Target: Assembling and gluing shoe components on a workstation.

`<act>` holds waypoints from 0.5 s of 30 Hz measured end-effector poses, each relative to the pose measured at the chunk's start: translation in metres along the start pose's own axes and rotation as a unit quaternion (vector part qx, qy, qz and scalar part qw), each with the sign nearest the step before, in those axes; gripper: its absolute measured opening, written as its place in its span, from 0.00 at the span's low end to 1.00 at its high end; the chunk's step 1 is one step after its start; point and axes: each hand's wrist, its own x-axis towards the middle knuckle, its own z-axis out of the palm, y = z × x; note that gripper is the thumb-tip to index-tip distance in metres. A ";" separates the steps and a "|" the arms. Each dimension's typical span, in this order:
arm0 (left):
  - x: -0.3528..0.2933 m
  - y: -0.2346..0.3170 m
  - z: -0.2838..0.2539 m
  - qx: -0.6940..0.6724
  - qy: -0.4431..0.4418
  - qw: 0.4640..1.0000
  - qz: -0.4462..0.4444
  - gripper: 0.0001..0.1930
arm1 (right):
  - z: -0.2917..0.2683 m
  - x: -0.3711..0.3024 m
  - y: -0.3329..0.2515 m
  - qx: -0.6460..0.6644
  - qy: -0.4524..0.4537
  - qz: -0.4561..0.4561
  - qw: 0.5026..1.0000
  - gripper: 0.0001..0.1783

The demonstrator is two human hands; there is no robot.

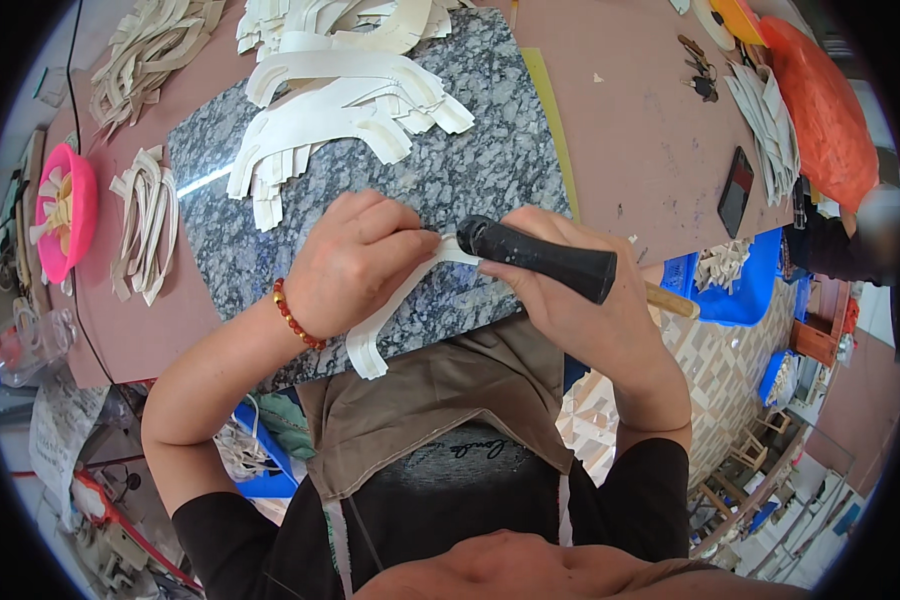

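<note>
- Left hand (360,260): fingers bent and drawn together, fingertips on a curved white strip (370,338); thumb hidden, so whether it pinches or only presses cannot be told.
- Right hand (595,290): closed about a black hammer (540,258), its head tilted across the top of the hand; thumb tip just beside the upper right part of the strip, contact uncertain.
- Wooden handle (673,300): projects on the far right of the same hand.
- Strip position: over the near part of a speckled grey stone slab (490,140), between both hands, with 1 end running down toward the slab's near edge.
- Left wrist: red beaded bracelet (292,318).
- Slab, far part: overlapping pile of white curved pieces (315,125).
- Table (650,150), brownish pink, bears the slab.
- Left of slab: bundle of beige strips (145,225); farther left, bright pink basin (83,215) with pale pieces inside.
- Right of slab: dark phone (736,192), keys (702,80), bundle of pale strips (767,120), red plastic bag (820,115).
- Below the table's right side: blue bin (745,310) holding pale pieces.
- Near side: brown apron (430,400) on the person.
</note>
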 end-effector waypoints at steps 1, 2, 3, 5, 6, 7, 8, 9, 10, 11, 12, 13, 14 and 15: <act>-0.001 0.000 0.001 0.033 -0.005 0.999 0.017 0.14 | -0.002 0.002 0.000 0.000 0.000 0.000 1.000 0.14; -0.002 0.000 0.001 0.066 -0.009 0.997 0.034 0.14 | -0.004 0.004 -0.002 0.007 -0.008 0.007 1.000 0.14; -0.001 0.001 0.000 0.066 -0.009 0.997 0.033 0.14 | -0.006 0.005 -0.003 0.013 -0.015 0.015 1.000 0.13; 0.002 0.003 -0.004 0.110 -0.042 0.991 0.066 0.15 | -0.002 0.006 -0.005 0.022 -0.007 0.011 1.000 0.13; 0.002 0.003 -0.005 0.110 -0.042 0.991 0.066 0.15 | -0.001 0.006 -0.005 0.031 0.002 0.007 0.999 0.13; 0.002 0.002 -0.007 0.124 -0.060 0.987 0.081 0.16 | -0.002 0.007 -0.006 0.032 0.001 0.005 0.999 0.13; 0.002 0.001 -0.008 0.138 -0.077 0.983 0.096 0.16 | -0.005 0.008 -0.006 0.029 -0.014 0.013 0.999 0.13; 0.003 0.000 -0.010 0.140 -0.077 0.983 0.094 0.16 | -0.007 0.010 -0.007 0.025 -0.030 0.022 0.999 0.13; 0.004 0.001 -0.011 0.141 -0.084 0.981 0.101 0.17 | -0.008 0.010 -0.008 0.024 -0.029 0.022 0.999 0.13; 0.004 0.001 -0.012 0.142 -0.091 0.980 0.107 0.17 | -0.010 0.012 -0.008 0.009 -0.014 0.018 1.000 0.13; 0.005 0.002 -0.012 0.142 -0.091 0.980 0.108 0.17 | -0.011 0.012 -0.009 -0.007 0.001 0.015 1.000 0.13; 0.005 0.001 -0.011 0.136 -0.086 0.982 0.104 0.17 | -0.008 0.012 -0.008 -0.005 0.000 0.016 1.000 0.13; 0.004 0.000 -0.010 0.130 -0.080 0.983 0.100 0.16 | -0.003 0.012 -0.007 -0.007 -0.015 0.008 1.000 0.13; 0.002 -0.001 -0.006 0.129 -0.082 0.983 0.098 0.16 | 0.002 0.012 -0.006 -0.009 -0.029 -0.001 1.000 0.13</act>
